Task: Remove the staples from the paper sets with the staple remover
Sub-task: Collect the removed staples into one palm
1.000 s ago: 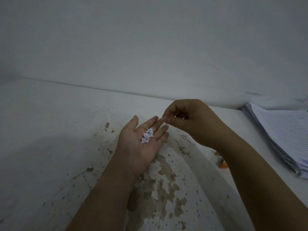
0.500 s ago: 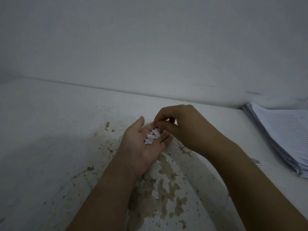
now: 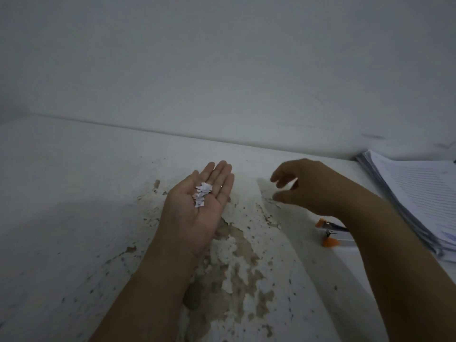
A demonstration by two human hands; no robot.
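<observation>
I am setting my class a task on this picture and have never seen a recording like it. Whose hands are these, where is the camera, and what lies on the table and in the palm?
There is no machine here. A person works with bare hands, and one wide-angle camera worn on the head looks forward and down at them. The left hand lies palm up with straight fingers and carries a small heap of white paper scraps. Whether staples lie among them is too small to tell. The right hand hovers beside it with loosely curled fingers and holds nothing. On the white table, whose paint flakes in brown patches, lies an orange-tipped staple remover, partly hidden behind the right forearm. A stack of printed paper sets lies at the right edge.
</observation>
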